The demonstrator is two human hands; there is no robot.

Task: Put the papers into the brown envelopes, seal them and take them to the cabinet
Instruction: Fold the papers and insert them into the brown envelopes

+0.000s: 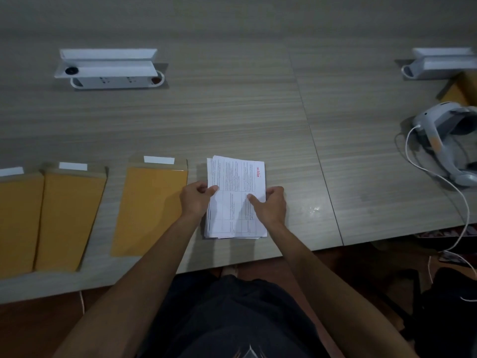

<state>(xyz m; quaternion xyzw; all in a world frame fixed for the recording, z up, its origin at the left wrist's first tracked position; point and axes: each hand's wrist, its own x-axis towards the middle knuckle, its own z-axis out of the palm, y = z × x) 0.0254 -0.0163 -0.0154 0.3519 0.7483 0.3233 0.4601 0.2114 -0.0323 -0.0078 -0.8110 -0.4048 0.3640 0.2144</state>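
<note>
Papers (236,182) stacked on table (232,112), right of three envelopes (152,205); left hand (196,200) and right hand (269,205) pinch the side edges.

I see a grey wood-grain table (232,104) in dim light (two pop-up socket boxes (108,69) open along its far edge), reddish-brown floor (31,332) below.

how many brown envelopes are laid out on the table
3 laid flat in a row left of the papers: one beside the left hand, one further left, one cut off by the frame edge. More may lie beyond it.
</note>
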